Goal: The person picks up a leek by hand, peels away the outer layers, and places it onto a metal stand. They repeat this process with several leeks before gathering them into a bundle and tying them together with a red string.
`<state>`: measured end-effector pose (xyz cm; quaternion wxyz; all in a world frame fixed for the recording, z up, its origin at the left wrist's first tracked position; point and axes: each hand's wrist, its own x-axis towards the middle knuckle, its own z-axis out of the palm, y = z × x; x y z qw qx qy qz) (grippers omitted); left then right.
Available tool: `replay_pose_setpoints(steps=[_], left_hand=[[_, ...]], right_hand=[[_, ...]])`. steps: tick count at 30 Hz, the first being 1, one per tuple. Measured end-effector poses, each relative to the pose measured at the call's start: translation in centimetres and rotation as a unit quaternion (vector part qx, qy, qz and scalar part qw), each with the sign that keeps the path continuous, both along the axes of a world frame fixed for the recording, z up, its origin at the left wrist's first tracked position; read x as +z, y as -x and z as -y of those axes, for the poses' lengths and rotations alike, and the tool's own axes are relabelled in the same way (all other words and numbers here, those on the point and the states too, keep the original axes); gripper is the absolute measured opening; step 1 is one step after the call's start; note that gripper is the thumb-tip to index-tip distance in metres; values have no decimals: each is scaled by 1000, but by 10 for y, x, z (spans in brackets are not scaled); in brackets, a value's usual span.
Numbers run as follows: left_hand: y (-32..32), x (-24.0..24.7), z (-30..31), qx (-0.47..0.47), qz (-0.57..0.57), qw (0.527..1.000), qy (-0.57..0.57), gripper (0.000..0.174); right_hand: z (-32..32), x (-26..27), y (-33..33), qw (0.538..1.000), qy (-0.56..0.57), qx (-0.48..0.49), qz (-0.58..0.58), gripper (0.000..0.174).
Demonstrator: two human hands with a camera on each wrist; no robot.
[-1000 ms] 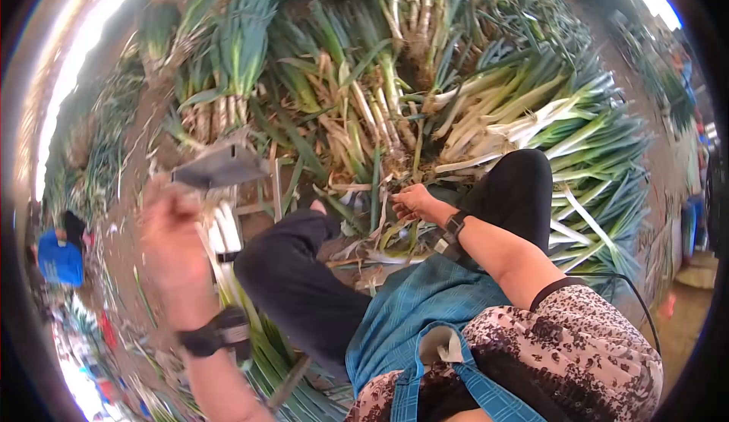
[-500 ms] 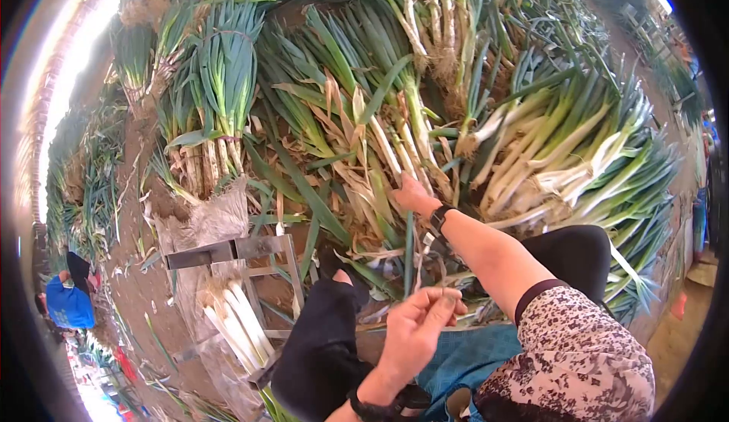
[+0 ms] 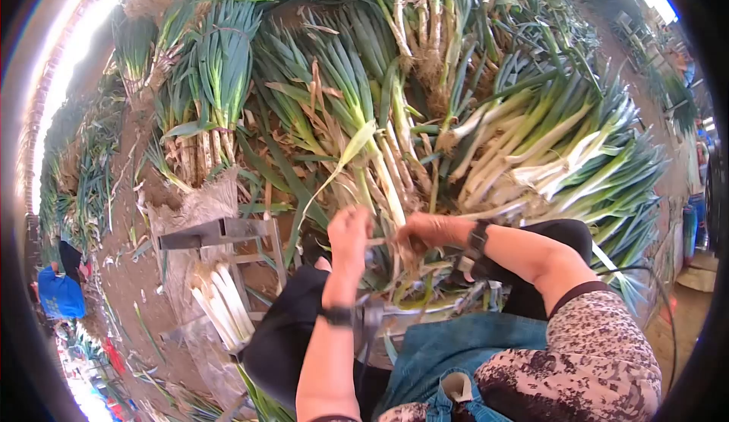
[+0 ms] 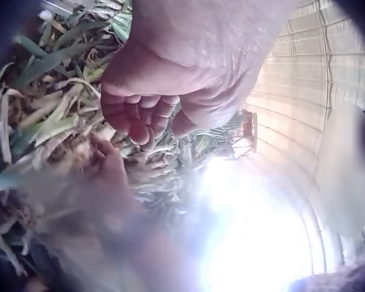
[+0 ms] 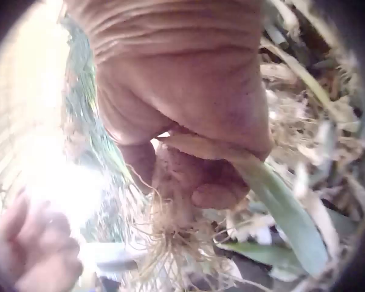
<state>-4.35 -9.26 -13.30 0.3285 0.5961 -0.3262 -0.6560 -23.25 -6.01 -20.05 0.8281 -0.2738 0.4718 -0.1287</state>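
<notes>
My right hand grips a leek near its root end. Its stringy roots hang below the fingers in the right wrist view, and a loose leaf crosses beside them. In the head view the leek's stem points away from me, and a pale yellow-green leaf droops off it to the left. Close by on the left is my left hand. Its fingers are curled toward the thumb, with nothing visible between them in the left wrist view.
Peeled white leeks form a pile on the right. Unpeeled leeks lie ahead, tied bunches at the upper left. A metal frame stands by my left knee, with several white leeks on it. Leaf scraps litter the ground.
My left hand has come from the far left, past my lap, up beside the right hand. The right hand has reached forward to the leeks and drawn back toward me, holding a leek.
</notes>
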Motion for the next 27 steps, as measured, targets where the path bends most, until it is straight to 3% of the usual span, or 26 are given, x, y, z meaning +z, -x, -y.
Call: replay_pose_setpoints(steps=[1,2,3,4,5,7,8,11,12,13,15,16,17,18,20,21,22,23,25,27], left_hand=[[4,-27,8,47,-46,998,0,16],[0,-52,15,-32,-45,998,24,16],[11,-73,15,11,-117,993,-24,17],[22,-83,15,51,-187,979,-67,20],[30,-85,8,52,-188,978,-74,20],[47,-92,-10,129,-241,933,-235,31],[58,-95,-22,138,-325,918,-180,37],[58,-124,-45,123,-268,931,-214,32],[51,-125,-47,90,-181,949,-243,31],[52,-135,-52,105,-204,944,-237,30],[63,-145,-68,163,-274,927,-200,29],[65,-135,-71,169,-261,928,-203,27],[66,-121,-70,177,-248,930,-206,26],[64,-115,-73,160,-289,921,-204,24],[64,-112,-77,137,-312,919,-199,21],[67,-113,-77,129,-296,925,-201,20],[71,-115,-79,137,-285,931,-184,21],[74,-116,-81,142,-277,935,-170,22],[68,-108,-78,173,-329,914,-163,23],[56,-107,-73,146,-264,938,-173,22]], right_hand=[[-30,10,2,998,52,41,-12,22],[-56,42,1,999,10,32,-17,22],[-84,56,0,997,-30,55,-50,19],[-112,69,-2,996,-36,54,-57,20],[-142,79,-7,994,-64,38,-75,23],[-194,91,-17,993,-71,46,-83,25],[-211,94,-18,992,-83,60,-68,26],[-235,93,-18,990,-100,77,-61,27],[-228,100,-17,989,-92,87,-74,29],[-217,105,-16,988,-80,100,-85,31],[-195,95,-7,947,46,292,-130,42],[-172,108,-5,948,16,269,-169,50],[-149,94,1,935,103,215,-262,58],[-134,60,14,891,286,108,-337,60],[-76,53,15,921,130,-107,-350,57],[-52,55,6,923,98,-222,-298,55],[-27,44,8,926,52,-255,-272,38],[-11,14,16,926,76,-277,-245,35],[0,4,-4,901,148,-336,-230,29],[0,4,-14,895,210,-286,-272,22]])
